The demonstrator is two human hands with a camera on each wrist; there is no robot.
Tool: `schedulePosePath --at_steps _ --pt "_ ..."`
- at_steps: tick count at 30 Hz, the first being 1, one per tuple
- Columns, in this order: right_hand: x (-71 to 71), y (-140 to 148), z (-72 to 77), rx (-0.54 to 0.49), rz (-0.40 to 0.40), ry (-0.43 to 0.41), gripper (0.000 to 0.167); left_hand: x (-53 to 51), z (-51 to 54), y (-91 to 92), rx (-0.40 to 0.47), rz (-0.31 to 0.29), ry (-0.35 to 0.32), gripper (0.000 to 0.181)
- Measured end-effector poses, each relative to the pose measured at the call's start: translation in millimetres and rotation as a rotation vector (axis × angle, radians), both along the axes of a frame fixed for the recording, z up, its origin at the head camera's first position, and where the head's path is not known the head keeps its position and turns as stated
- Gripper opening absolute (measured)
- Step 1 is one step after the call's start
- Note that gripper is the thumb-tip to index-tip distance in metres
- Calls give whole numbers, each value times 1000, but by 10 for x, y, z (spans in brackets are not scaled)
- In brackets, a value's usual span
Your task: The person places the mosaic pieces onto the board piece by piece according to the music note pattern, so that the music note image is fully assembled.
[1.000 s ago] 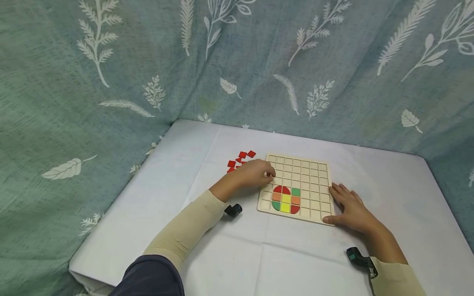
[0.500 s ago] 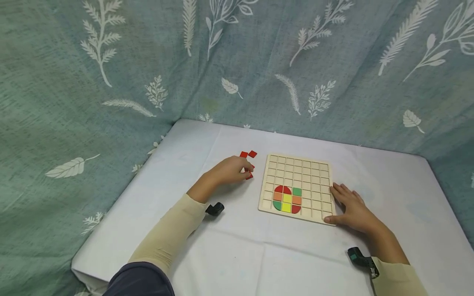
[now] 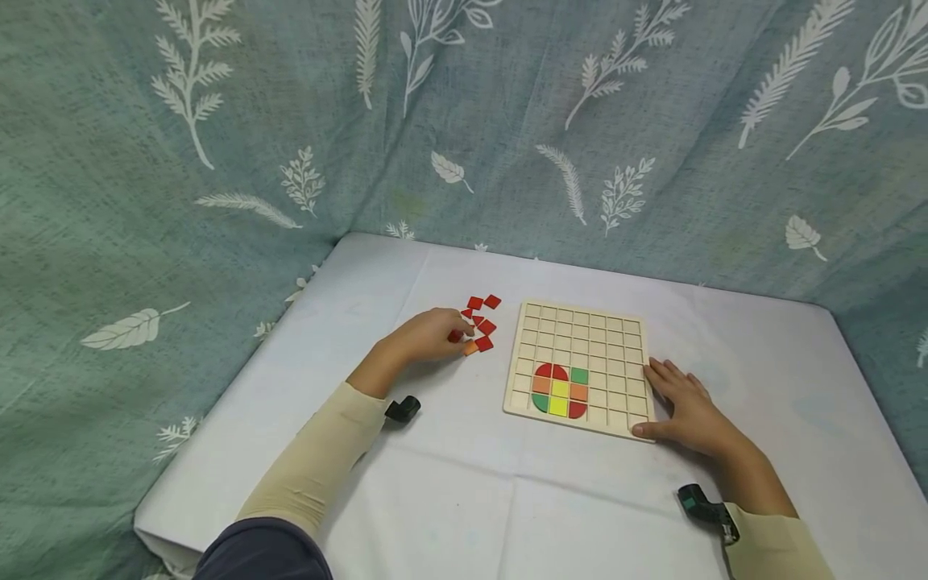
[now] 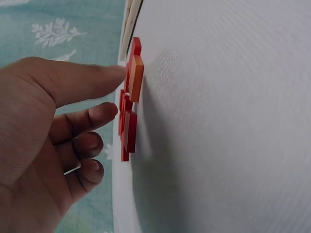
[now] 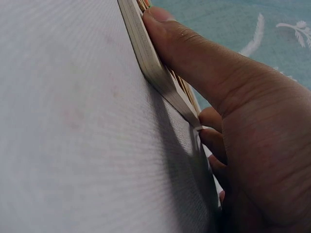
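A: Where is the left hand (image 3: 426,334) hovering?

B: It is hovering beside loose red tiles (image 3: 487,327) lying on the white counter (image 3: 449,499), left of a gridded wooden board (image 3: 609,354).

A: How are its fingers holding themselves?

B: They are curving loosely, thumb and forefinger standing apart; the thumb is pointing at an orange tile (image 3: 471,348), though whether it is touching is hard to tell.

A: And the right hand (image 3: 681,409)?

B: It is resting at the board's near right corner, thumb lying on top, straight fingers following the right edge.

A: What is the board carrying?

B: Red, green, orange and yellow pieces (image 3: 560,389) are forming a three-by-three block toward its near left.
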State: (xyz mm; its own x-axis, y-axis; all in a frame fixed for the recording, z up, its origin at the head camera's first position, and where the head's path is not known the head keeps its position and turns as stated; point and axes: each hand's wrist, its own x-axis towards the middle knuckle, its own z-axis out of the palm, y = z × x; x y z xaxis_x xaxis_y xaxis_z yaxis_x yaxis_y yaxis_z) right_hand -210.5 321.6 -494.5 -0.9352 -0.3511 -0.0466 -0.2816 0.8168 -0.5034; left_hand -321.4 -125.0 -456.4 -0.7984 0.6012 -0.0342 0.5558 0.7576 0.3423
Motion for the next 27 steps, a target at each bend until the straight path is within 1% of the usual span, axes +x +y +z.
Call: schedulePosePath --at_steps 3,6,11,16,20,22,27 --pt "0 -1 -10 5 -4 3 119 -22 -28 -7 -33 -20 -4 25" --pt "-1 -5 -18 2 -6 8 118 -38 -59 -2 -61 -28 -2 24" --pt "1 -4 -9 1 -6 -3 119 -60 -95 -4 -66 -22 -7 19" --pt "3 -8 12 -5 -3 -3 118 -86 -74 -13 -65 -11 -32 18" --pt "1 5 -2 -8 -4 4 118 -111 -66 -3 -75 -6 -53 13" --pt "2 11 -12 -6 -2 6 118 -113 -68 1 -76 -1 -62 10" --pt "-2 7 -4 -8 -1 6 118 -106 -54 12 -60 5 -77 10"
